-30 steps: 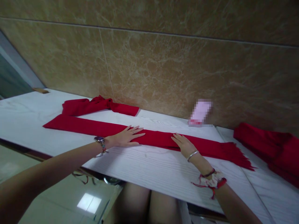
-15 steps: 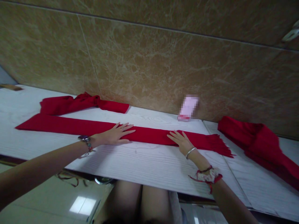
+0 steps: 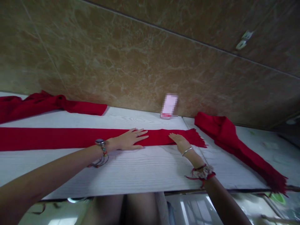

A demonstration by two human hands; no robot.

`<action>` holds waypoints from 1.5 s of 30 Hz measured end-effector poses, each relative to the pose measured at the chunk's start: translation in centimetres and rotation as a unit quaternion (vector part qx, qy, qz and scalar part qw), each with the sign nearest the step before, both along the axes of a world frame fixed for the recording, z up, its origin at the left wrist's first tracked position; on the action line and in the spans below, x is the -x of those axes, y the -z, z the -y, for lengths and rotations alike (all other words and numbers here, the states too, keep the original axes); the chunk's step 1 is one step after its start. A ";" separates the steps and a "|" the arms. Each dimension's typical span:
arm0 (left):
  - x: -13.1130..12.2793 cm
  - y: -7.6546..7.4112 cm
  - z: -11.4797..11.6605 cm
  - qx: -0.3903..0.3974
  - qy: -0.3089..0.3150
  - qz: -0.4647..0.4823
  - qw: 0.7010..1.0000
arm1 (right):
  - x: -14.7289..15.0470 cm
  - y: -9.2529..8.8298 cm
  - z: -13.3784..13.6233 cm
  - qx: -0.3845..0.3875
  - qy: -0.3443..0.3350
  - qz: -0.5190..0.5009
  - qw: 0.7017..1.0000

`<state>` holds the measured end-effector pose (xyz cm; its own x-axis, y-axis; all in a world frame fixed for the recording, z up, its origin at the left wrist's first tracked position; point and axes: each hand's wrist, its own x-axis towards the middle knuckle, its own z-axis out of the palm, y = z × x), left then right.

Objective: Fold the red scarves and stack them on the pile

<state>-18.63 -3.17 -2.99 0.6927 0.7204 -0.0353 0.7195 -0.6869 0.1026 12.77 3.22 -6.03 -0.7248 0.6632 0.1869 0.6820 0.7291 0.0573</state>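
A long red scarf [image 3: 47,138] lies flat in a narrow strip along the table, its fringed end to the right. My left hand [image 3: 130,139] rests palm down on the scarf's middle, fingers spread, with a ring on one finger and a watch on the wrist. Nearer the fringe, my right hand [image 3: 180,142] lies flat on the scarf's lower edge, its fingers stretched out and close together. Neither hand grips the cloth. A silver bangle and a red-and-white band circle the right wrist.
A crumpled red cloth [image 3: 47,106] lies at the back left. Another red scarf with fringe [image 3: 227,137] hangs partly over the front edge at right. A pixelated pink item [image 3: 169,106] stands against the brown marbled wall [image 3: 131,62]. The white wood-grain table [image 3: 140,168] has a seam at right.
The view has turned to the right, so more of the right-hand scarf shows. My right hand has moved along the scarf toward the fringe, its fingers closer together. My left hand stays flat.
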 end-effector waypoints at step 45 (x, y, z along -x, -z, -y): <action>-1.5 0.2 -2.2 0.007 -0.008 0.016 1.000 | 0.9 -1.2 -0.1 0.052 0.136 0.051 0.988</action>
